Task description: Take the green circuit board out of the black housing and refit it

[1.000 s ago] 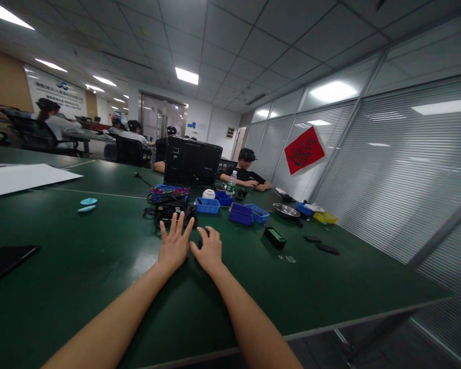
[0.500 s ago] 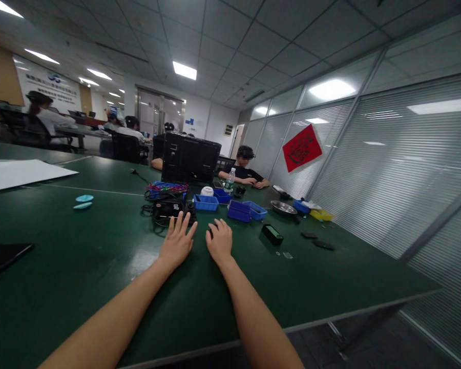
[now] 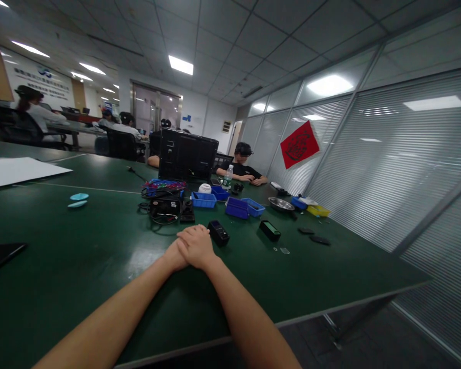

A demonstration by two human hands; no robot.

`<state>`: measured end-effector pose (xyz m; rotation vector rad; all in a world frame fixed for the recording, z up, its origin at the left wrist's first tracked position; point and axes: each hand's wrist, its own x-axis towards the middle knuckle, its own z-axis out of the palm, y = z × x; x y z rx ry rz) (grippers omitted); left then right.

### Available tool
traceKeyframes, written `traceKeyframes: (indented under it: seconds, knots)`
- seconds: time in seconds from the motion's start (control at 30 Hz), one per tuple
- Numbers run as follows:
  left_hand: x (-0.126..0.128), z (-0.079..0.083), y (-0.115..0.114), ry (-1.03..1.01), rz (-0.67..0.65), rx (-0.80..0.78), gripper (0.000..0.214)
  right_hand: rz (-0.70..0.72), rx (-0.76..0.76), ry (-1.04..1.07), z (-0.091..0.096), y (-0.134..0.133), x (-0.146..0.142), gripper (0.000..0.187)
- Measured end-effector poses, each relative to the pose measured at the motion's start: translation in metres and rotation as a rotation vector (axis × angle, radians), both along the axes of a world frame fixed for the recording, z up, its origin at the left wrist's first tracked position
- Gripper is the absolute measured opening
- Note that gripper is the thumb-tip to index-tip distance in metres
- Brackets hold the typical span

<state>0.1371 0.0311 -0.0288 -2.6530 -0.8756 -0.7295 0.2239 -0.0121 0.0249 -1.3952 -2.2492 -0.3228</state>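
Note:
My right hand (image 3: pixel 198 247) lies over my left hand, its fingers wrapped across the back of it. Beneath it, only the wrist side of my left hand (image 3: pixel 174 257) shows, and its fingers are mostly hidden. Both rest together on the green tabletop (image 3: pixel 157 302). Just beyond the right knuckles stands a small black box-shaped device (image 3: pixel 218 233) with a little screen, apart from the hand. A black power adapter (image 3: pixel 165 206) with cables lies farther out to the left.
Blue bins (image 3: pixel 203 199), a baseball (image 3: pixel 205 188), a monitor (image 3: pixel 188 154) and a water bottle (image 3: pixel 228 177) stand farther back. To the right are a black-and-green box (image 3: pixel 269 230) and a metal pan (image 3: pixel 281 204). A person (image 3: pixel 241 165) sits across the table.
My hands were apart with fingers spread. They have come together, the right now on top of the left, and the small black device has come into view.

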Motion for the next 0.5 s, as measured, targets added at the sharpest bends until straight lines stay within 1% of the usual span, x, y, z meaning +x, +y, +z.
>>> traceKeyframes:
  seconds: [0.1,0.17,0.23,0.3,0.37,0.4,0.47,0.5]
  knots:
    - [-0.004,0.001,-0.002,0.113,-0.154,-0.021,0.034,-0.074,-0.107,0.093,0.0,0.002,0.012,0.027]
    - [-0.001,0.001,-0.004,0.155,-0.246,-0.025,0.032,-0.096,-0.166,0.199,-0.003,0.004,0.016,0.034]
    - [0.003,0.002,-0.006,0.172,-0.316,-0.001,0.03,-0.084,-0.204,0.33,-0.008,0.008,0.018,0.043]
    - [0.006,0.006,-0.009,0.167,-0.349,0.051,0.029,-0.055,-0.212,0.452,-0.012,0.013,0.019,0.049]
    - [0.006,0.014,-0.013,0.145,-0.382,0.109,0.027,-0.082,-0.172,0.548,-0.013,0.017,0.022,0.052]
    - [0.005,0.02,-0.015,0.122,-0.397,0.136,0.027,-0.128,-0.127,0.578,-0.013,0.018,0.026,0.053]
    - [-0.001,0.033,-0.019,0.045,-0.415,0.174,0.025,-0.285,0.002,0.598,-0.01,0.02,0.04,0.053]
    - [-0.006,0.039,-0.02,-0.029,-0.382,0.188,0.027,-0.383,0.065,0.581,-0.008,0.021,0.049,0.052]
